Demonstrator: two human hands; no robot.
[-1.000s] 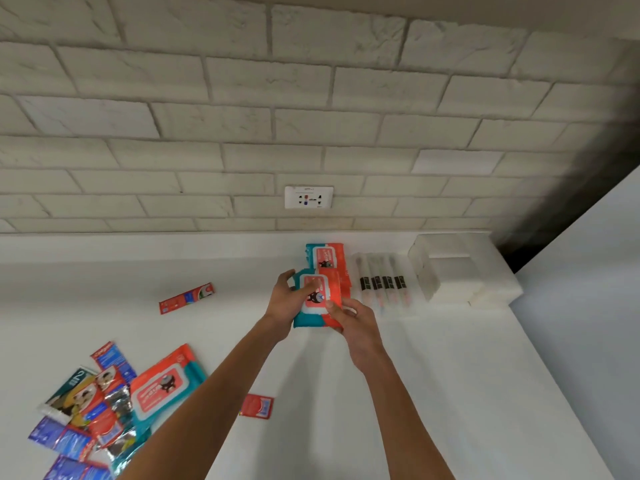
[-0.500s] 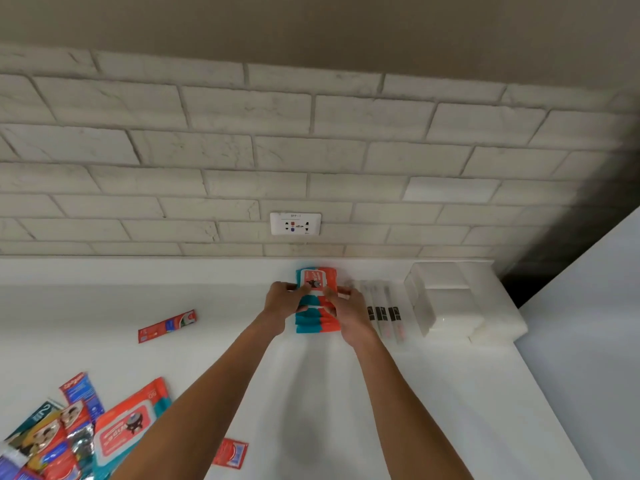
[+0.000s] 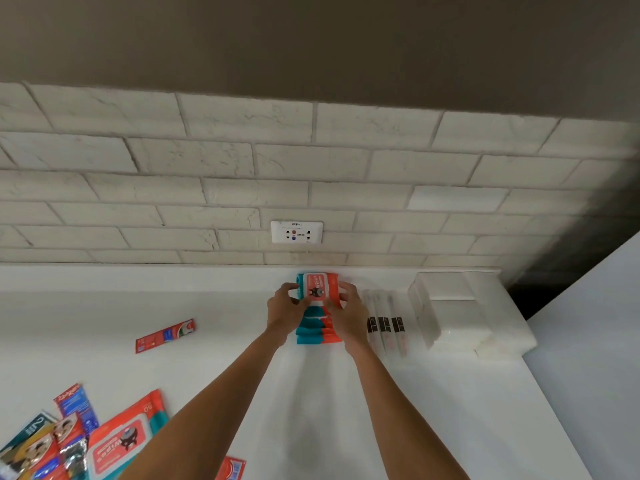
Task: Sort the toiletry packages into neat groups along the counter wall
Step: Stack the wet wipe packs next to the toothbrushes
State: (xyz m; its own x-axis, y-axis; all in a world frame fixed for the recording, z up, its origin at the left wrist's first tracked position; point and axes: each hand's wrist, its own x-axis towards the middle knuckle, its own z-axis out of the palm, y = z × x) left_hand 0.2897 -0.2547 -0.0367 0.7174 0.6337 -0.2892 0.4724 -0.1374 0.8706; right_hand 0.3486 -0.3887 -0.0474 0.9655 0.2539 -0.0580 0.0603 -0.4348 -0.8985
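Both hands work at the end of bare forearms stretched up from the bottom edge. The left hand (image 3: 284, 308) curls its fingers round the left edge of an orange-and-teal soft wipes pack (image 3: 317, 289), and the right hand (image 3: 348, 311) clasps its right edge, so each grips it.

Nearest, at lower left, lies a mixed heap of glossy foil sachets (image 3: 45, 445) with a loose orange wipes pack (image 3: 119, 441) against it. A small red sachet (image 3: 230, 469) sits at the bottom edge. Further up the white counter (image 3: 346, 410), a long red toothpaste box (image 3: 165, 336) lies alone.

Beyond that, the gripped pack appears to rest on a teal-and-orange stack of matching packs (image 3: 311, 332), set further toward the wall than those below. Just right of the stack lie clear-wrapped toothbrushes (image 3: 384, 327), then white tissue packs (image 3: 453, 313). A white wall socket (image 3: 296, 232) sits above on the pale brick-tiled wall (image 3: 207, 202).

The step in hand looks like seating this pack on its group. Next, I judge, it wants drawing back flush with the stack's edges and both hands letting go. A long reach back and left would then bring in the loose pack.
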